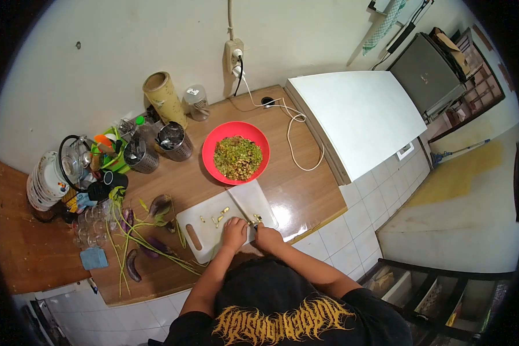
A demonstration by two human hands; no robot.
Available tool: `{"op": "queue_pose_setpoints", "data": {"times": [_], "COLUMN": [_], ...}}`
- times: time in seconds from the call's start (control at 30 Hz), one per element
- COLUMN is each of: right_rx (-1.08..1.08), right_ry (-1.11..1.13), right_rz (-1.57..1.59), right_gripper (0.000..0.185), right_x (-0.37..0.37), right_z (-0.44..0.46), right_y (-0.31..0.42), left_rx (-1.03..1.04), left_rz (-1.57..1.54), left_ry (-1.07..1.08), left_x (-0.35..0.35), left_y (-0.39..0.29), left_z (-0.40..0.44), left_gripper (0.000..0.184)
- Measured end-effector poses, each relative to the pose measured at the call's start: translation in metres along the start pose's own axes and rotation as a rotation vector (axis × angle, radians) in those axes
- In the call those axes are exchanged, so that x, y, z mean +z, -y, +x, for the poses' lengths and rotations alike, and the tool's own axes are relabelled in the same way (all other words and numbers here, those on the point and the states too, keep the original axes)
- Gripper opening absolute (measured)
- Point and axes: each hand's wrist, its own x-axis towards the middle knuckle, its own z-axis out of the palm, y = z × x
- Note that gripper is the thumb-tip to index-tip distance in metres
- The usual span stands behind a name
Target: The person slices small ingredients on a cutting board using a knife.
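Note:
My right hand (266, 238) is closed around the handle of a knife (240, 206), whose blade points away from me across the white cutting board (190, 218). Close to its left, my left hand (234, 232) rests on the board with fingers bent together beside the blade; what they hold is hidden. Small pale cut pieces (225, 210) lie scattered on the board, and a few darker bits (258, 218) sit right of the knife. Beyond the board stands a red bowl (207, 154) filled with chopped green and brownish food (236, 157).
Long beans (134, 236) and purple eggplants (133, 266) lie left of the board. Farther left are drinking glasses (89, 228), stacked plates (40, 184) and metal utensil holders (179, 148). A white cable (294, 153) trails along the right side, near a white chest-like surface (357, 115).

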Motion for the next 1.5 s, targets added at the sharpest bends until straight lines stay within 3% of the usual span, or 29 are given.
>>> {"op": "queue_pose_setpoints", "data": {"times": [0.5, 0.8, 0.9, 1.07, 1.17, 1.5], "right_rx": [-0.006, -0.081, -0.111, 0.04, -0.029, -0.033], "right_ry": [0.011, -0.118, -0.082, 0.027, -0.066, -0.036], "right_rz": [0.001, 0.0, -0.013, 0.007, -0.016, -0.021], "right_gripper": [0.036, 0.035, 0.034, 0.03, 0.032, 0.031], "right_x": [0.002, 0.012, 0.006, 0.007, 0.021, 0.008], "right_z": [0.0, 0.008, 0.004, -0.01, 0.002, -0.01], "right_y": [-0.001, -0.005, 0.0, 0.006, -0.004, 0.003], "left_rx": [-0.01, -0.024, -0.028, -0.024, -0.02, -0.011], "left_rz": [0.002, 0.012, 0.006, -0.002, -0.004, -0.017], "left_ry": [0.001, 0.023, 0.011, 0.0, 0.01, -0.026], "left_x": [0.0, 0.001, 0.002, 0.0, -0.002, -0.001], "left_y": [0.0, -0.001, 0.0, -0.002, -0.002, -0.003], "left_z": [-0.002, -0.001, -0.002, -0.001, 0.0, -0.001], "left_gripper": [0.007, 0.006, 0.005, 0.006, 0.006, 0.006]}}
